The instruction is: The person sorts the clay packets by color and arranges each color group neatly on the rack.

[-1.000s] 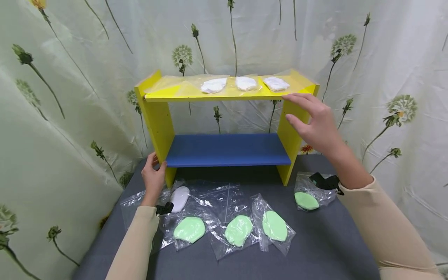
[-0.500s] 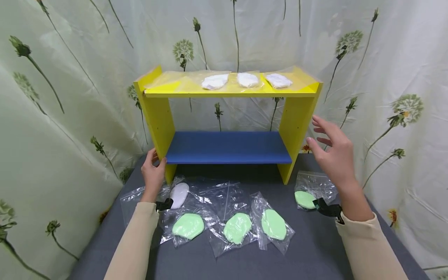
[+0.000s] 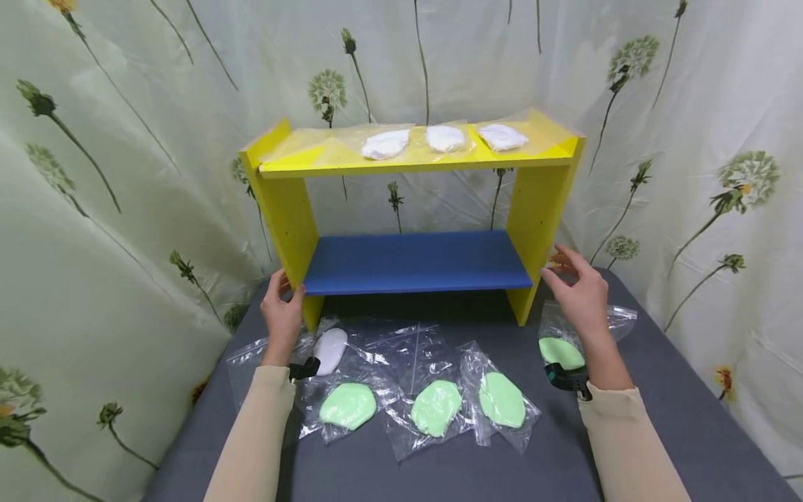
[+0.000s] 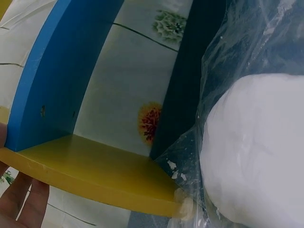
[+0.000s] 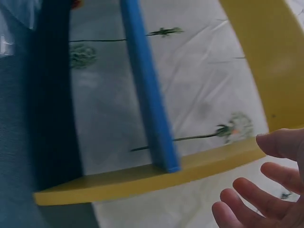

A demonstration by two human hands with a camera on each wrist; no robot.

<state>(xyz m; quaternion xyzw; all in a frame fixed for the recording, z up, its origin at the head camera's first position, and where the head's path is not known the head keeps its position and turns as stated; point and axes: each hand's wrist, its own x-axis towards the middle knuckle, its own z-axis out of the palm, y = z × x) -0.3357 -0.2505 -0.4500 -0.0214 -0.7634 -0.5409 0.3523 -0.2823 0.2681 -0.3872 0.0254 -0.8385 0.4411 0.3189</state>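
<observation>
left hand pinches the shelf at its left wall, thumb in front, fingers on the outer face. right hand, fingers loosely bent and gripping nothing, lies just outside the right wall; thumb contact unclear. shelf stands upright between both, long axis left to right, left hand nearer. forearms reach forward past bagged green slabs.

Left sleeve, toward the bench's left edge: long, plain beige, cuff at wrist. Right sleeve, toward its right edge: same beige, same cut. Left black fitting juts out at the cuff; right black fitting likewise, small green mark on it. Left hand, right hand: bare, gloveless.
</observation>
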